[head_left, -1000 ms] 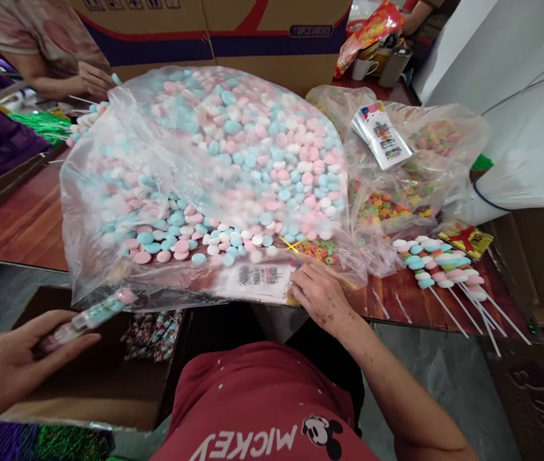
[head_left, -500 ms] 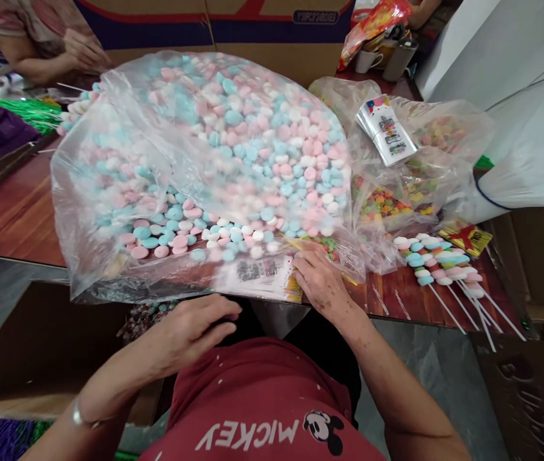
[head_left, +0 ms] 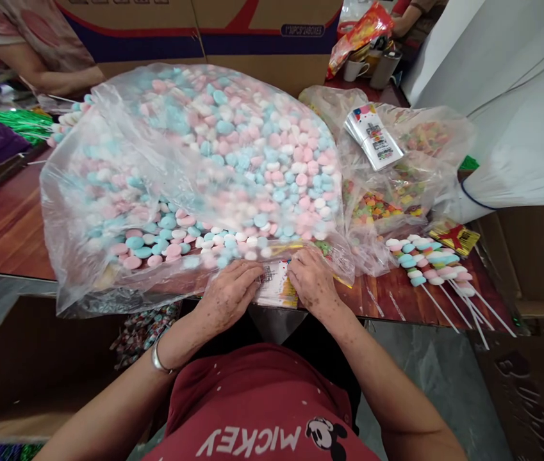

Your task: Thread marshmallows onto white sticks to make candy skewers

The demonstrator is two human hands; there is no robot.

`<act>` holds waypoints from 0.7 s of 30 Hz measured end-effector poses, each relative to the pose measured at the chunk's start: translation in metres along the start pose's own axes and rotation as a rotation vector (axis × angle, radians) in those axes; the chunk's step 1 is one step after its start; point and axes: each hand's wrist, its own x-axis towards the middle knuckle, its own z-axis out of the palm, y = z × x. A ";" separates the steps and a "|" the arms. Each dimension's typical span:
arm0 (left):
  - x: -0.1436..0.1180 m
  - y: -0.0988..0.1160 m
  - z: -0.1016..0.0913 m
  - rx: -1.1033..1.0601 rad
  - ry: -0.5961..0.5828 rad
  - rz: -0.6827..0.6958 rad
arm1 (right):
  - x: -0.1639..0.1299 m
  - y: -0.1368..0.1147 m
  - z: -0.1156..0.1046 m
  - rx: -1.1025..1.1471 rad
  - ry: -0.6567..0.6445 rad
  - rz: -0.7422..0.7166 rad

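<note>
At the table's front edge lies a flat white printed packet [head_left: 276,289], one or more layers thick; I cannot tell which. My left hand [head_left: 230,296] is closed on its left side, fingers together and bent. On its right side, the curled fingers of my right hand [head_left: 311,282] grip the upper corner; the fingertips are partly hidden. Just beyond both hands spreads a large clear plastic bag [head_left: 74,173] of pink, blue and white candies [head_left: 226,128]. A thin yellow strip [head_left: 286,248] shows at the bag's near edge.
On the right lie marshmallow skewers [head_left: 432,259] with white sticks, and a yellow card [head_left: 455,238]. Behind them are bags of gummies [head_left: 382,205] with a stack of silver pouches [head_left: 374,137] on top. A cardboard box [head_left: 22,358] stands below left. A co-worker's arm [head_left: 55,80] is across the table.
My left hand has moved forward and right from above my lap onto the packet. My right hand stays at its right side. The co-worker's hand has lowered behind the bag. The view has shifted slightly.
</note>
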 end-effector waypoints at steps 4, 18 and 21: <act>0.003 -0.003 0.003 0.054 0.023 -0.021 | 0.000 -0.006 0.000 -0.034 -0.038 0.065; 0.006 -0.006 0.006 -0.016 0.052 -0.130 | -0.003 -0.011 -0.002 0.008 0.092 -0.086; 0.011 -0.001 0.001 -0.088 0.031 -0.171 | -0.014 -0.018 -0.010 0.076 0.235 -0.121</act>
